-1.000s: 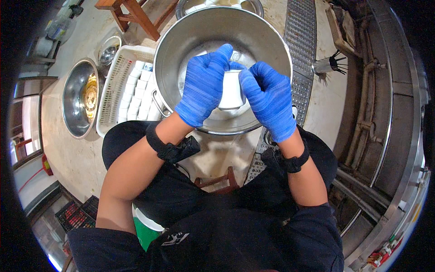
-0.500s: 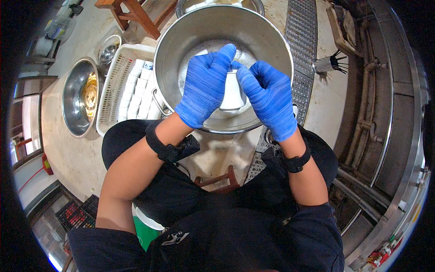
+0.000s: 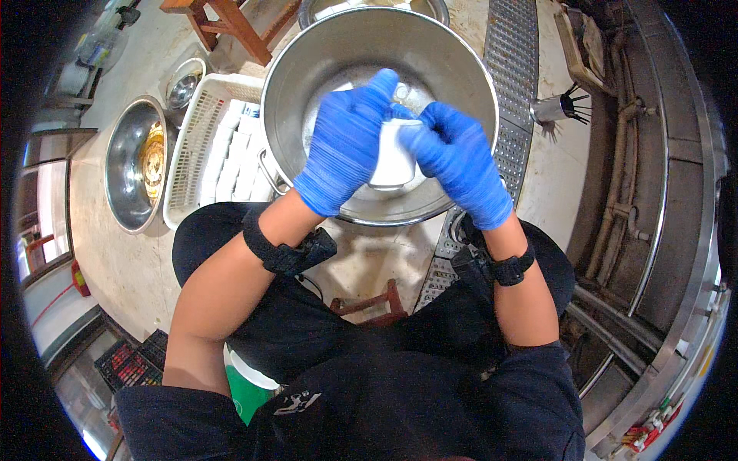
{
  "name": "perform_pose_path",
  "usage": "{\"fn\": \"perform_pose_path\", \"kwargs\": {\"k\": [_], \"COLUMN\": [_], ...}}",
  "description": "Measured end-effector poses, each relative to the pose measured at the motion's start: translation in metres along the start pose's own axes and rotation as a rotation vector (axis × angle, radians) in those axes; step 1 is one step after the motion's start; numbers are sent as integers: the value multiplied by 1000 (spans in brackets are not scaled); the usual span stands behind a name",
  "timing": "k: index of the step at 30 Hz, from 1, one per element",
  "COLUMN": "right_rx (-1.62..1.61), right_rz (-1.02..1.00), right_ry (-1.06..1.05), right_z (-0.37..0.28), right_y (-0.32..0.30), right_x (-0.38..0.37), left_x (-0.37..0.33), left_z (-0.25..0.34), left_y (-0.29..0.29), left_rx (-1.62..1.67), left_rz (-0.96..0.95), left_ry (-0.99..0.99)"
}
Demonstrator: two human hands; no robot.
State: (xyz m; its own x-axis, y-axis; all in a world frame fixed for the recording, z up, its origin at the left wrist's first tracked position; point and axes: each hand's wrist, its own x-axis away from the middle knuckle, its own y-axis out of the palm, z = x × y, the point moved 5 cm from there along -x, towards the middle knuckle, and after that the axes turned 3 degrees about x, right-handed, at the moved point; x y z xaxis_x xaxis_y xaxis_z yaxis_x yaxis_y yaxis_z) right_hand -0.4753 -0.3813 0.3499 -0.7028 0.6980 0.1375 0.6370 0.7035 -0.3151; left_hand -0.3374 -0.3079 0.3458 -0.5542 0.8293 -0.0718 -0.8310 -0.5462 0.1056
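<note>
Both my hands wear blue knit gloves and are above a large steel pot (image 3: 307,65). Between them is a white cup-shaped piece (image 3: 393,160), its wider end toward me. My left hand (image 3: 342,150) has its fingers curled round the left side of the piece, the thumb pointing away from me. On the other side, my right hand (image 3: 463,165) pinches the piece near its far end. The fingertips of both hands meet there, and what they grip is partly hidden. The pot's bottom shows pale and shiny beneath.
Left of the pot stands a white plastic basket (image 3: 184,138) with rows of white cylindrical pieces (image 3: 234,157). Beyond it are a steel bowl (image 3: 123,180) and a smaller bowl (image 3: 184,86). A metal drain cover (image 3: 510,92) runs along the right, near a steel container of dark rods (image 3: 547,110).
My right hand has shifted slightly toward the left and turned at the wrist. The white piece has tilted a little, and my left hand has moved slightly away from me.
</note>
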Motion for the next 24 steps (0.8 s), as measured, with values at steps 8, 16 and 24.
{"fn": "perform_pose_path", "kwargs": {"k": [8,16,24], "right_rx": [-420,-372,-935], "right_rz": [-155,51,123], "right_ry": [101,-20,252], "right_z": [3,18,17], "right_y": [26,37,24], "right_x": [14,16,16], "left_x": [-6,3,13], "left_z": [7,-12,10], "left_y": [3,15,32], "left_rx": [-84,151,-103], "left_rz": [-106,-23,-231], "left_ry": [-195,-257,138]}}
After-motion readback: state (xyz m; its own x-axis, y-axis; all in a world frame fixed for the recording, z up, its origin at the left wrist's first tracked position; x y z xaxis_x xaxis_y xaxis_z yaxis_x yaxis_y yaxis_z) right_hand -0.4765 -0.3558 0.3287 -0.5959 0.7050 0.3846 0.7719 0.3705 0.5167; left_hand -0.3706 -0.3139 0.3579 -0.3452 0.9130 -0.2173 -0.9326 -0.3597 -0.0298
